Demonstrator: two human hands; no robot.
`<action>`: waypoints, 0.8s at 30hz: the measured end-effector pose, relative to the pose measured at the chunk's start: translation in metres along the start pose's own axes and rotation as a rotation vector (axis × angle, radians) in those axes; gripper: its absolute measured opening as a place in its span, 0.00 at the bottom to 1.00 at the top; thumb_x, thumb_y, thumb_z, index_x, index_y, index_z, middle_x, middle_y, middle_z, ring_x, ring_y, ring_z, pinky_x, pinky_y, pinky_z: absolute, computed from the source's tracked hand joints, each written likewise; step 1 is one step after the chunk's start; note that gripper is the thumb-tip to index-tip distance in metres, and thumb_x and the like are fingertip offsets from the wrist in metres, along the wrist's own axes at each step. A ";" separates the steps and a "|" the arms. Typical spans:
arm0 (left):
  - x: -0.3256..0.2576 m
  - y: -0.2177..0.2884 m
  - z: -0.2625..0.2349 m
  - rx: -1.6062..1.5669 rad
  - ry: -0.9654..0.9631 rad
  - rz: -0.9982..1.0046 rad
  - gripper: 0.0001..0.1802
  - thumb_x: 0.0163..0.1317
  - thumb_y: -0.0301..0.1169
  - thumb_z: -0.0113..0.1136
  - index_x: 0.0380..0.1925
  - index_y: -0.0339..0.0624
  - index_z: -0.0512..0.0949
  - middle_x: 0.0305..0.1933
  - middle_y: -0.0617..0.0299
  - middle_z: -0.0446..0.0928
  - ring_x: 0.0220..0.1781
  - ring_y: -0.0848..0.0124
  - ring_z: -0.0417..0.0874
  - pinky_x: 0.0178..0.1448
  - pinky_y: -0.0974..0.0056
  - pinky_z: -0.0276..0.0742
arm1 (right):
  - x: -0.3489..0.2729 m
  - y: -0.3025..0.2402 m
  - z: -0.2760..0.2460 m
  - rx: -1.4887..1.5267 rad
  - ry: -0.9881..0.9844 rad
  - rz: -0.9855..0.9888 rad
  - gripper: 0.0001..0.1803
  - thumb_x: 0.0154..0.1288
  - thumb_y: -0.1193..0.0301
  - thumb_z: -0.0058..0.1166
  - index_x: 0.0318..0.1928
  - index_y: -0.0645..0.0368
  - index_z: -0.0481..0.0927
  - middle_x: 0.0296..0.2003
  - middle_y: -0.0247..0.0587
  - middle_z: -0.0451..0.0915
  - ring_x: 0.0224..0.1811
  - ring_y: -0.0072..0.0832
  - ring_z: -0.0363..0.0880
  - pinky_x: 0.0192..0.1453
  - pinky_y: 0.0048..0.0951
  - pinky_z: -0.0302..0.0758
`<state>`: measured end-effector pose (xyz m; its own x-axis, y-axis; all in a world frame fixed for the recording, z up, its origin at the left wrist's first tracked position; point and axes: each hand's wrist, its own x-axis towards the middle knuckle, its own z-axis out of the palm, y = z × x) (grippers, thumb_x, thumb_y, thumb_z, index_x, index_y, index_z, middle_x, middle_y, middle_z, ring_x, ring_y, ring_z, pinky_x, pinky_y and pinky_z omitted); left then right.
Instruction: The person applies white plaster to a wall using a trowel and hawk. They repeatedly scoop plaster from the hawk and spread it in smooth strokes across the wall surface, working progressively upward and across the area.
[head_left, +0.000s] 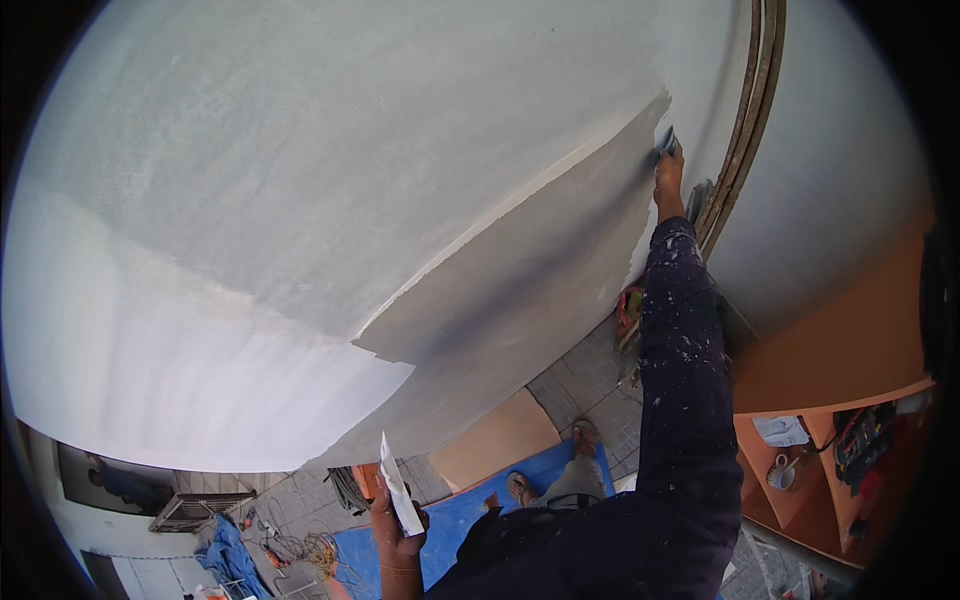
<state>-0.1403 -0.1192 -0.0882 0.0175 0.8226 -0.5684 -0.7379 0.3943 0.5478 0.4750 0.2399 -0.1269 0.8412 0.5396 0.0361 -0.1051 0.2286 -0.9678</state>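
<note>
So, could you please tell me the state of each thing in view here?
Right hand: raised, pressing a putty knife to the wall.
Left hand: low, holding a broad trowel.
Wall: partly coated, grey patch bare.
Blue tarp: spread on the floor.

The small grey metal scraper (667, 139) was mostly hidden by the right hand (668, 172); clutter below the grey plastered wall (300, 200) was too small to tell.

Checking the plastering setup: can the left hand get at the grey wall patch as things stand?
Probably not right away: the left hand is low, gripping a flat white trowel, well short of the grey patch. The right hand already works the patch's upper edge with a small scraper.
</note>
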 end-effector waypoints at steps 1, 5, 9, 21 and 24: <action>0.001 0.001 0.004 0.003 0.101 -0.002 0.17 0.71 0.51 0.50 0.34 0.51 0.76 0.16 0.71 0.72 0.07 0.73 0.69 0.09 0.67 0.64 | -0.009 0.007 0.005 -0.083 0.061 -0.041 0.28 0.68 0.78 0.43 0.70 0.58 0.64 0.63 0.47 0.64 0.61 0.37 0.69 0.60 0.33 0.70; -0.001 0.010 0.020 -0.034 -0.106 0.034 0.20 0.73 0.47 0.49 0.52 0.44 0.74 0.39 0.63 0.81 0.35 0.68 0.84 0.36 0.64 0.82 | -0.131 0.043 0.054 -0.137 0.101 -0.412 0.30 0.65 0.81 0.49 0.68 0.59 0.65 0.63 0.49 0.65 0.64 0.42 0.66 0.67 0.38 0.62; 0.002 0.019 0.033 0.112 -0.018 0.157 0.15 0.73 0.42 0.50 0.55 0.52 0.71 0.37 0.66 0.78 0.26 0.74 0.78 0.28 0.68 0.78 | -0.417 0.094 0.105 -0.346 -0.161 -0.634 0.40 0.51 0.87 0.54 0.67 0.58 0.64 0.63 0.50 0.64 0.67 0.50 0.59 0.70 0.52 0.55; 0.013 0.065 0.004 0.184 -0.161 0.315 0.19 0.72 0.41 0.55 0.53 0.38 0.75 0.47 0.62 0.81 0.44 0.76 0.81 0.47 0.68 0.79 | -0.481 -0.022 0.015 -0.577 -1.395 -0.653 0.36 0.53 0.85 0.52 0.65 0.49 0.73 0.60 0.41 0.73 0.63 0.43 0.69 0.67 0.41 0.69; 0.012 0.073 0.024 0.330 -0.233 0.446 0.18 0.72 0.42 0.56 0.48 0.37 0.78 0.41 0.67 0.80 0.40 0.81 0.77 0.43 0.72 0.75 | -0.448 -0.139 0.020 -0.685 -1.315 -0.947 0.34 0.49 0.86 0.53 0.61 0.53 0.77 0.59 0.41 0.74 0.62 0.44 0.70 0.67 0.44 0.67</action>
<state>-0.1774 -0.0703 -0.0404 -0.0702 0.9914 -0.1105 -0.4604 0.0661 0.8853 0.1018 -0.0177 -0.0036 -0.5080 0.7509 0.4219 0.6349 0.6575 -0.4057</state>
